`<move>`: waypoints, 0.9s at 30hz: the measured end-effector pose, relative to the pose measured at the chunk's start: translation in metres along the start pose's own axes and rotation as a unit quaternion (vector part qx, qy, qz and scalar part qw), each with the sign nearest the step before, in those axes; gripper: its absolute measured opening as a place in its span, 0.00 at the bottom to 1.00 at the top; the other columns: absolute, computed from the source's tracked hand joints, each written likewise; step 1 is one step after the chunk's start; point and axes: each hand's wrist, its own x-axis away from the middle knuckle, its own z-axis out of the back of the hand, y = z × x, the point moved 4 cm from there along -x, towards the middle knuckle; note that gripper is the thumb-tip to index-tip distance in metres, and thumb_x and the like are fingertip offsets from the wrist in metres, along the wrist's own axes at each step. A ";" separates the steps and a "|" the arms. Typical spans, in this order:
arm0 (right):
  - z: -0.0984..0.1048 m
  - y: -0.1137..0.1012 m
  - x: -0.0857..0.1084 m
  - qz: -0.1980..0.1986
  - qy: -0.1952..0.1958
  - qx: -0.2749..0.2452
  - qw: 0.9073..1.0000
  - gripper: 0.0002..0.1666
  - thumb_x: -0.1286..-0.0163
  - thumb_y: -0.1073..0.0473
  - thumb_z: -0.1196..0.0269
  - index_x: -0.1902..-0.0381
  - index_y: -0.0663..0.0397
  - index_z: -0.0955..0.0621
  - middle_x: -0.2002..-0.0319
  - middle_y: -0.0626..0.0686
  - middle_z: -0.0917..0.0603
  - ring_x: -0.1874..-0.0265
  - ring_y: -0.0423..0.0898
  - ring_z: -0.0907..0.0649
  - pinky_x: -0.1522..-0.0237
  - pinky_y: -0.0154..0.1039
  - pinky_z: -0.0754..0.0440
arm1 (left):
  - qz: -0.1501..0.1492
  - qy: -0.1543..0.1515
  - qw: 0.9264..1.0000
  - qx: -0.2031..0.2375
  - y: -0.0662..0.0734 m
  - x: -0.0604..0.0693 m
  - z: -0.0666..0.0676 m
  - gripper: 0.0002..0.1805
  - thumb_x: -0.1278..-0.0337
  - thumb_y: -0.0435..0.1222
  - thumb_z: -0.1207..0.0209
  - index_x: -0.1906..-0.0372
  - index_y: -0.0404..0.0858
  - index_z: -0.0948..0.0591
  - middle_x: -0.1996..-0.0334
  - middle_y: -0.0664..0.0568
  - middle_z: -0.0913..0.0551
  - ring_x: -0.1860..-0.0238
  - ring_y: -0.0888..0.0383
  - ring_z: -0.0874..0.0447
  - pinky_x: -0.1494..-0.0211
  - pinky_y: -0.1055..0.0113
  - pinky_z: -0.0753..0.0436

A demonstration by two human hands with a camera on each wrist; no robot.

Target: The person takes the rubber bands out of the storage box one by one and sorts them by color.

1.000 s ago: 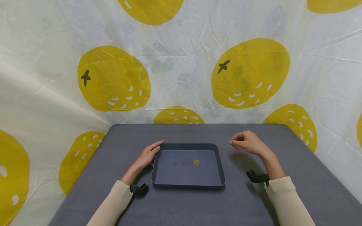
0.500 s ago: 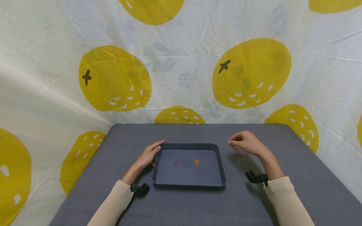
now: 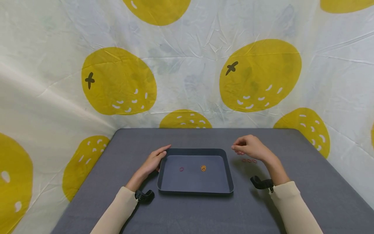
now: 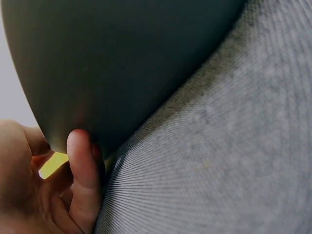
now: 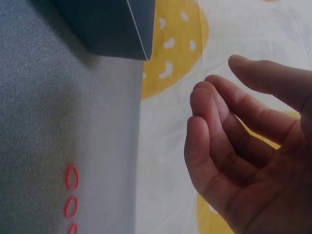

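Note:
A dark grey rectangular tray stands on the table; my left hand holds its far left corner. In the left wrist view, a finger lies against the tray's outer wall, and the thumb reaches the rim. Inside the tray lie one red rubber band and a small cluster of orange rubber bands. My right hand hovers right of the tray, its fingers loosely curled, the thumb apart from them in the right wrist view and nothing between. Below it are three red rubber bands in a row.
The table has a grey cloth top. Behind it and at the sides hangs a white curtain with yellow fruit prints. Each wrist wears a black camera mount, such as the right mount.
My right hand has drifted slightly left, toward the tray. The left hand, the tray and the rubber bands have stayed put.

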 end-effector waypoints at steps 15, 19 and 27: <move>-0.008 -0.022 -0.014 0.037 -0.011 -0.006 0.999 0.12 0.25 0.54 0.35 0.57 0.57 0.11 0.67 0.55 0.11 0.70 0.44 0.16 0.63 0.42 0.17 | 0.002 0.000 1.000 0.005 0.001 -0.001 0.000 0.24 0.16 0.45 0.55 0.22 0.54 0.31 0.26 0.41 0.30 0.81 0.55 0.24 0.81 0.60 0.20; -0.014 -0.029 -0.020 0.038 -0.019 -0.022 0.999 0.15 0.25 0.54 0.35 0.53 0.61 0.12 0.61 0.59 0.10 0.64 0.50 0.11 0.59 0.46 0.12 | 0.008 0.002 1.000 0.002 -0.001 -0.002 0.000 0.24 0.16 0.45 0.55 0.23 0.57 0.29 0.25 0.43 0.30 0.81 0.56 0.24 0.80 0.61 0.19; -0.026 -0.048 -0.031 0.043 -0.034 -0.028 0.998 0.13 0.26 0.54 0.34 0.54 0.58 0.11 0.66 0.50 0.11 0.63 0.54 0.12 0.60 0.43 0.13 | 0.004 0.001 1.000 0.006 0.000 -0.004 0.000 0.24 0.17 0.45 0.54 0.23 0.56 0.30 0.26 0.40 0.29 0.84 0.55 0.25 0.81 0.59 0.20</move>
